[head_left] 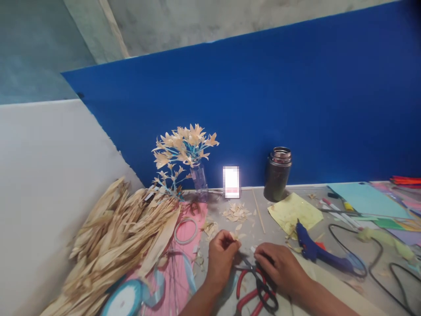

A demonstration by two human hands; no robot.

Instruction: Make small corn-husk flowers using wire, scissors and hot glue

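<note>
My left hand [222, 256] is closed in a pinch, and a pale husk petal [234, 236] shows at its fingertips. My right hand [279, 262] is curled over the table just to the right; a tiny whitish bit [253, 249] peeks out by its fingertips, too small to name. Between and below both hands lie scissors [267, 296] with black handles, their blades toward my left hand. Red-handled pliers [245, 300] lie under them. Beyond the hands is a small heap of cut husk petals [237, 212].
Dried corn husks [121, 237] pile at left beside pink paper [192, 232] and a blue ribbon roll [123, 300]. Husk flowers [184, 145] stand in a clear vase [199, 182]. A dark flask [278, 174] is at the back. A blue glue gun [315, 252] and its cord lie right.
</note>
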